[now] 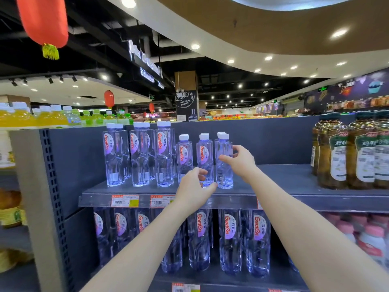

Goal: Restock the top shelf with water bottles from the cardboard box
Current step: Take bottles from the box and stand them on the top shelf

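A supermarket aisle is stretching back under round ceiling lights, with red lanterns point(43, 22) hanging at the left. The grey top shelf point(284, 178) is carrying three rows of tall water bottles point(139, 157) toward its left end, then shorter bottles point(184, 157) toward the middle; those further back are hiding behind the front ones. The left hand point(194, 189) is curling loosely around the base of one short bottle point(204, 159), covering its bottom. The right hand point(240, 160) is spreading thumb and fingers around the rightmost bottle point(224, 163), whose label is facing away. Brown drink bottles point(336, 152) are crowding the shelf's right end, cut off by the frame.
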Motion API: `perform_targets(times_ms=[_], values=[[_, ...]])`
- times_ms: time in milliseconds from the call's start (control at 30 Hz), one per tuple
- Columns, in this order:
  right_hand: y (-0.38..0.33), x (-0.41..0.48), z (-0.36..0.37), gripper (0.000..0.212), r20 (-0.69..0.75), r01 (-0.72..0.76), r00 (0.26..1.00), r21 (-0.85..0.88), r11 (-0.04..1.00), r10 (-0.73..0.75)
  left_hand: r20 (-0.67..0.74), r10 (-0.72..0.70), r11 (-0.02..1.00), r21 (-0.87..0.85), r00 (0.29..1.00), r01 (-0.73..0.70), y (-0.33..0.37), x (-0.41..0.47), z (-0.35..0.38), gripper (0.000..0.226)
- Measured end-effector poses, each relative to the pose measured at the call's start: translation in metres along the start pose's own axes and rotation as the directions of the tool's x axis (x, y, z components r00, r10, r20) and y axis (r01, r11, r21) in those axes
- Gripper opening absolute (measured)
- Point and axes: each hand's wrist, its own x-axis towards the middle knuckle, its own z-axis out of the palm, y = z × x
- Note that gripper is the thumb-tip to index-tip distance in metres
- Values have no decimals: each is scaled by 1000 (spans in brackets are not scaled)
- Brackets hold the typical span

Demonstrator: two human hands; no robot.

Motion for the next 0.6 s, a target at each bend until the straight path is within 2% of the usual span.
perform_targets(times_ms=[200,433,500,600], values=[[0,3,5,39,-15,6,1000,-27,1000,-7,-12,-7,1000,-26,1000,7,-4,-3,-6,40],[2,0,5,43,-27,5,1000,-72,997,-7,25,-1,998,56,1000,0,-3,-9,-2,48],[3,-2,5,55,-15,-3,1000,-89,996,2,42,15,994,105,999,-19,-2,-15,0,50],[3,-8,-2,88,37,-71,996,-144,987,77,53,45,981,188,998,-54,2,-26,1,50]])
